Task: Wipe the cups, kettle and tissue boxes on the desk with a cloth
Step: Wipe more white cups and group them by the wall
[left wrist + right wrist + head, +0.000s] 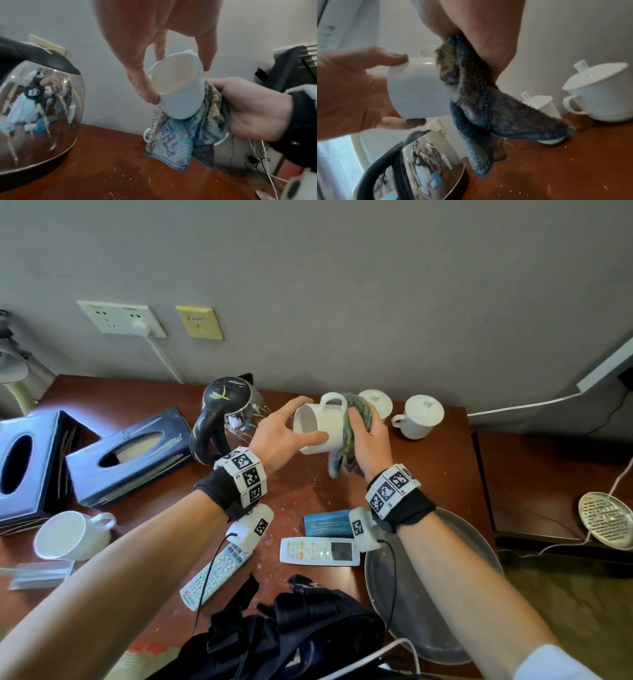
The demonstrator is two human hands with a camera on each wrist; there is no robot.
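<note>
Above the table (301, 501), the left hand (277, 436) grips a white cup (318, 428) on its side by the rim; the right hand (368, 440) presses a cloth (346, 446) against its base. Beyond stand the kettle (229, 419) and two lidded cups (419, 417).

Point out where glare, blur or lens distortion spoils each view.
Head view: wide-angle bending at the edges, tissue boxes smeared. Left wrist view: kettle mirrors the room, left hand looms soft. Right wrist view: cloth and cup motion-blurred, window glare lower left.
</note>
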